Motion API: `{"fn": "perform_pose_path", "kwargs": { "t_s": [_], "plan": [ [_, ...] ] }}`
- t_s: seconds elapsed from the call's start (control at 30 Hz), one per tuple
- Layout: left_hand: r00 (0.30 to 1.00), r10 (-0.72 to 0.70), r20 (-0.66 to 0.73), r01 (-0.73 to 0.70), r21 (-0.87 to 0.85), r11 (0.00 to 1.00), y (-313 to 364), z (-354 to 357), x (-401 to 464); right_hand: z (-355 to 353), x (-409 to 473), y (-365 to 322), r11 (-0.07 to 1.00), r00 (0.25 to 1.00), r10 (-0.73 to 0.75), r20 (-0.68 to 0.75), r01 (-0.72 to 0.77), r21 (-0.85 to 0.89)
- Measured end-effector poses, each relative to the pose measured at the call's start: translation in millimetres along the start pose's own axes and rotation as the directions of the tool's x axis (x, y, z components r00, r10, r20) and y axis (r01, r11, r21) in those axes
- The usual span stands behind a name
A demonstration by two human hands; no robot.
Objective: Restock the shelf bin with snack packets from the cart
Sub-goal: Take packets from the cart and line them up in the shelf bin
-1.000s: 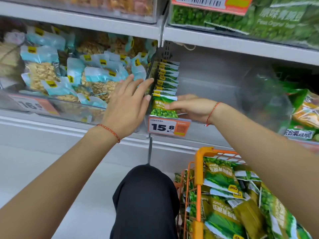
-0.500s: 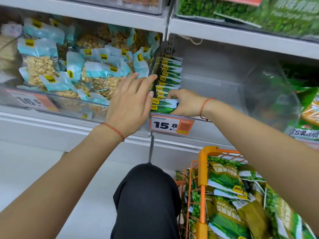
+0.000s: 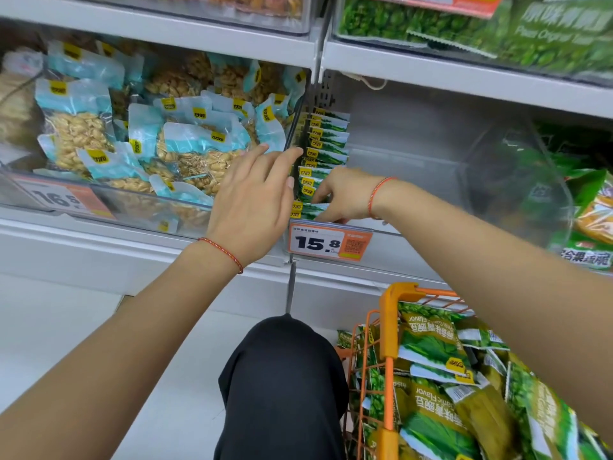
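Green snack packets (image 3: pixel 326 142) stand in a row along the left wall of the clear shelf bin (image 3: pixel 414 167), directly ahead of both hands. Right hand (image 3: pixel 345 195) is inside the bin at the row's near end, fingers curled down onto the front packet (image 3: pixel 311 209), which lies tilted low vs. the rest. Left hand (image 3: pixel 255 200) is held flat, fingers straight and together, fingertips at the bin's left divider beside the row; holds nothing. Price tag (image 3: pixel 330 242) marked 15.8 sits just below the right hand. Orange cart (image 3: pixel 386 333), below the right forearm, holds more green packets (image 3: pixel 428 346). Blue-and-clear nut bags (image 3: pixel 195 151) fill the adjacent bin, left of the left hand. Red cord bracelets on both wrists.
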State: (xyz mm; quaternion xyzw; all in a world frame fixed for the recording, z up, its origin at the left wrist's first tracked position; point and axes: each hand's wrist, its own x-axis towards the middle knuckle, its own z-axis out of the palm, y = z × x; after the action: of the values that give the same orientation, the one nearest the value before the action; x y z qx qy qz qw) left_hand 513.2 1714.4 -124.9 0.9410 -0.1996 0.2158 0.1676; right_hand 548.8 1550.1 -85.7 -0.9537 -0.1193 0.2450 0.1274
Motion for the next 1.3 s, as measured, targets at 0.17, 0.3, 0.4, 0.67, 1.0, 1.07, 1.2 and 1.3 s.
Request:
{"fn": "perform_pose_path", "kwargs": {
  "t_s": [0.17, 0.3, 0.4, 0.67, 1.0, 1.07, 1.2, 1.3],
  "plan": [
    [1.0, 0.009, 0.026, -0.009, -0.005, 1.0, -1, 0, -1, -6, -10, 9, 0.93, 0.985, 0.078, 0.156, -0.128, 0.345],
    [0.999, 0.014, 0.034, -0.015, 0.003, 1.0, -1, -4, -1, -11, -14, 34, 0.887, 0.962, 0.234, -0.138, -0.154, 0.436],
    [0.999, 0.047, 0.029, -0.047, 0.007, 0.999, 2, -8, 5, 4, -8, 35, 0.875, 0.963, 0.252, -0.093, -0.186, 0.447],
    [0.997, 0.072, 0.006, -0.072, 0.014, 0.997, -1, -16, 13, 10, 4, 31, 0.786, 0.939, 0.219, -0.264, -0.01, 0.619],
    [0.996, 0.087, -0.028, -0.088, -0.021, 0.996, 9, -20, 15, 10, -5, 33, 0.791, 0.931, 0.208, -0.299, 0.02, 0.612],
    [0.994, 0.104, -0.036, -0.105, -0.026, 0.994, 11, -19, 15, 16, 0, 28, 0.856, 0.917, 0.195, -0.348, 0.014, 0.517],
    [0.992, 0.122, -0.019, -0.122, -0.023, 0.992, 13, -18, 15, 23, 7, 22, 0.947, 0.913, 0.174, -0.37, -0.052, 0.318],
    [0.99, 0.141, -0.029, -0.142, -0.029, 0.989, 9, -19, 12, 15, 0, 27, 0.918, 0.914, 0.203, -0.35, -0.053, 0.394]
  ]
}}
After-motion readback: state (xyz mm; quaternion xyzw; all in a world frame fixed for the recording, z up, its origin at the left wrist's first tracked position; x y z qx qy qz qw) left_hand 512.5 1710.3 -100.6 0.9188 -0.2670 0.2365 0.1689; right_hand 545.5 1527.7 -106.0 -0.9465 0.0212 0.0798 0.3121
